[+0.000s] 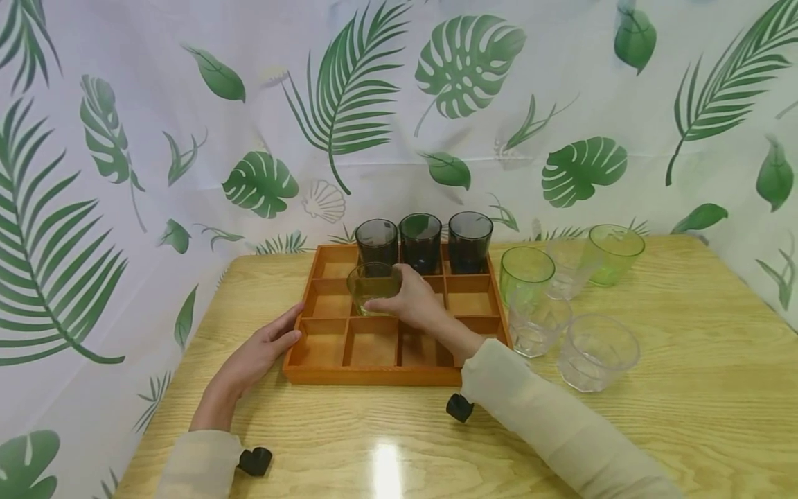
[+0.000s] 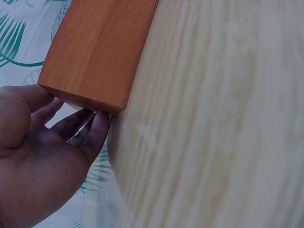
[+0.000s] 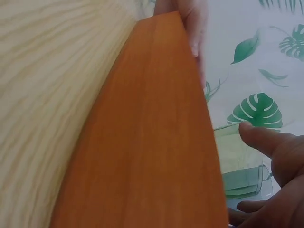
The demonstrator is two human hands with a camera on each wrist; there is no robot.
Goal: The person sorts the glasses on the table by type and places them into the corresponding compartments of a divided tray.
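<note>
A wooden divided tray lies on the table, with dark glasses in three back-row compartments. My right hand holds a green-tinted glass between thumb and fingers, at the middle row's second compartment from the left. I cannot tell whether its base touches the tray floor. The right wrist view shows the thumb at this glass, partly hidden behind the tray's front wall. My left hand touches the tray's left side with its fingers fairly straight; in the left wrist view, the fingertips meet the tray's corner.
Right of the tray stand two green glasses and three clear ones, including a clear glass nearest the front. Two of the clear ones overlap the green ones in view. A leaf-patterned cloth hangs behind the table.
</note>
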